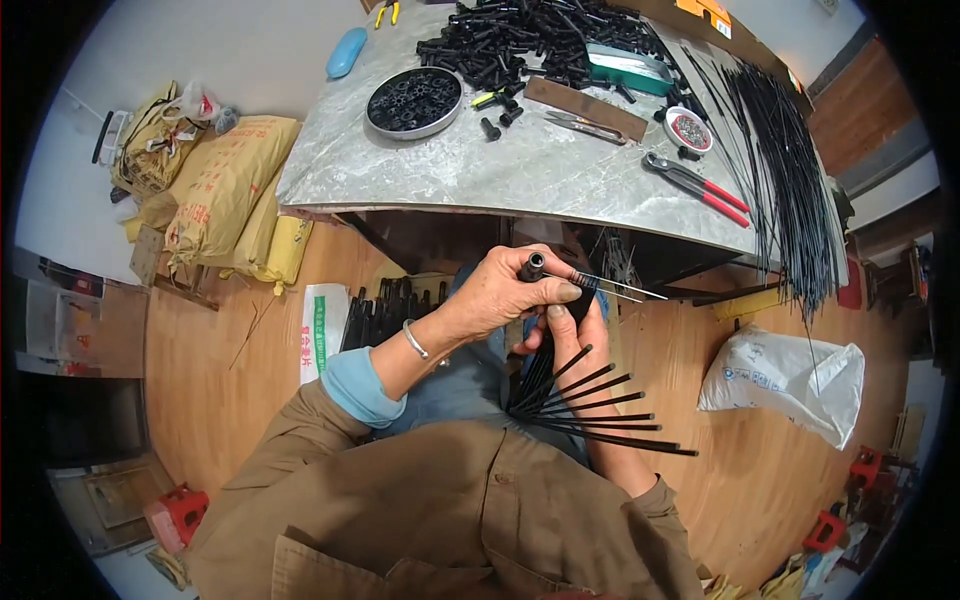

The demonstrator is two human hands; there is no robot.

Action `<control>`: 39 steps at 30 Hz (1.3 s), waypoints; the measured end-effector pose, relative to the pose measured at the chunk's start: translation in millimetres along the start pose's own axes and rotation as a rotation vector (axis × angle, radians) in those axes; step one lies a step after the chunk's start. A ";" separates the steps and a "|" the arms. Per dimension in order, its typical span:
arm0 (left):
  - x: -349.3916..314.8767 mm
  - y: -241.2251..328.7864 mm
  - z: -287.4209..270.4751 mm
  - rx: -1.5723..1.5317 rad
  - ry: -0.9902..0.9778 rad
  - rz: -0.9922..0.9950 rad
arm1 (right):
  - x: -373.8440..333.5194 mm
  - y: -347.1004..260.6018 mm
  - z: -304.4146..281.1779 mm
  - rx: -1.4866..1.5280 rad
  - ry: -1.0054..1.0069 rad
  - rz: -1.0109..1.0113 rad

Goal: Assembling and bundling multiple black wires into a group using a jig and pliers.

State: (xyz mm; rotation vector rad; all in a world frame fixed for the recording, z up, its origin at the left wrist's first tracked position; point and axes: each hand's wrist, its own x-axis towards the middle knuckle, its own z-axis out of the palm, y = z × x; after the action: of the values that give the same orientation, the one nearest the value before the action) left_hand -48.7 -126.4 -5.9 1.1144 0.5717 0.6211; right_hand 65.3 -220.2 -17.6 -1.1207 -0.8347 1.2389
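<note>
Over my lap, my left hand (pixel 497 292) is closed round a black tube (pixel 533 264), its hollow end pointing up. My right hand (pixel 592 335) is closed beside it, its thumb near the left thumb. It grips a bundle of thin black rods (pixel 541 372); their lower ends fan out to the right below the hand (pixel 610 411). A dark block-like part (pixel 581 298) sits between both hands, and thin silvery wires (pixel 625 287) stick out from it to the right. How the tube, rods and wires join is hidden by my fingers.
On the grey marbled table (pixel 400 175) lie a heap of black tubular parts (pixel 525 45), a round dish of small black pieces (pixel 415 100), red-handled pincers (pixel 697 188), scissors (pixel 585 126) and long black rods (pixel 790 170). Sacks (pixel 225 190) stand left; a white bag (pixel 780 385) lies right.
</note>
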 end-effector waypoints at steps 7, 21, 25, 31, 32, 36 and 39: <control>-4.7 8.1 9.8 0.099 0.051 0.024 | -2.5 -6.0 -6.7 -0.174 0.010 0.024; -8.0 13.6 14.0 0.110 0.087 -0.056 | 1.2 -45.0 -64.0 -0.041 0.162 -0.148; -8.3 15.2 17.9 0.143 0.080 -0.046 | 0.5 -37.7 -69.3 -0.015 0.289 -0.225; -8.6 14.4 16.6 0.139 0.104 -0.085 | 4.2 -36.7 -69.5 -0.011 0.209 -0.217; -8.7 13.9 16.6 0.132 0.102 -0.082 | 4.3 -37.4 -69.6 0.008 0.173 -0.195; -7.3 11.5 17.5 0.098 0.082 -0.048 | 6.4 -39.2 -72.8 0.109 0.054 -0.178; -7.9 10.7 18.9 0.064 0.060 -0.041 | 9.7 -42.4 -79.2 0.156 -0.002 -0.136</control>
State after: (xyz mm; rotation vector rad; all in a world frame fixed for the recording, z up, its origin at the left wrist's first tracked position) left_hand -42.8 -140.6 11.3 1.1443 0.6687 0.6055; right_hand 153.7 -224.3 0.2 -0.9228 -0.7879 1.1710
